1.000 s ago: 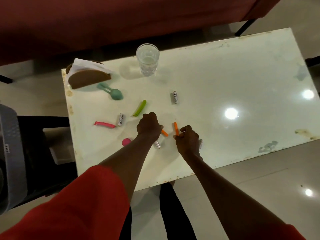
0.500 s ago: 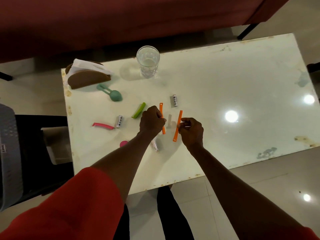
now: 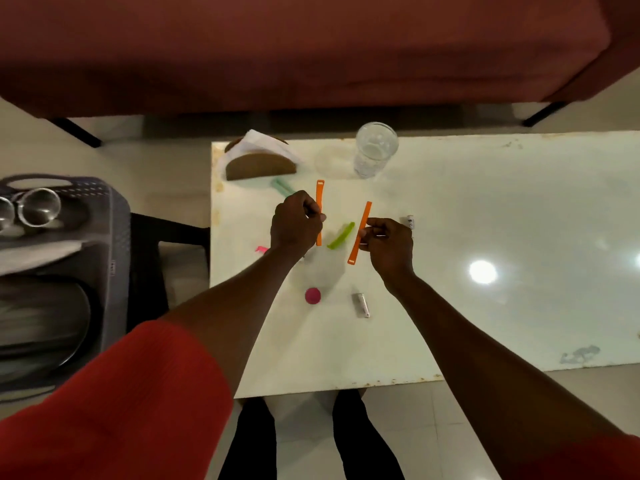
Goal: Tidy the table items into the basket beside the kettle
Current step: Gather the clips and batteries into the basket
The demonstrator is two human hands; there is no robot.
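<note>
- Nearest the camera, two forearms in red sleeves reach out over the white surface (image 3: 519,237).
- On the surface just ahead of the arms lie a round pink piece (image 3: 312,295) and a small white cylinder (image 3: 361,305), apart from each other.
- Left hand (image 3: 294,225): its grip is curled tight round an orange strip (image 3: 319,213), which stands nearly upright above the surface.
- Right hand (image 3: 391,242): thumb and fingers pinch a second orange strip (image 3: 360,232) at its middle; this one tilts, top end to the right.
- Between the two strips a green clip (image 3: 341,235) lies on the surface.
- A pink clip (image 3: 261,250) shows just left of the left wrist, mostly hidden.
- Another white cylinder (image 3: 409,220) lies just beyond the right hand.
- Off the surface's left side, a dark grey basket (image 3: 110,216) sits lower down; it holds two clear glasses (image 3: 38,206) at its far end, pale flat sheets in the middle and a dark round plate-like shape nearer; the latter two are blurred.
- Farther on, a teal spoon (image 3: 282,186) is partly covered by the left hand.
- At the far edge stand a brown holder (image 3: 259,166) with white napkins (image 3: 256,142) in it, and a clear drinking glass (image 3: 375,148); whether it holds water I cannot tell.
- Beyond the surface is a dark red sofa (image 3: 311,46).
</note>
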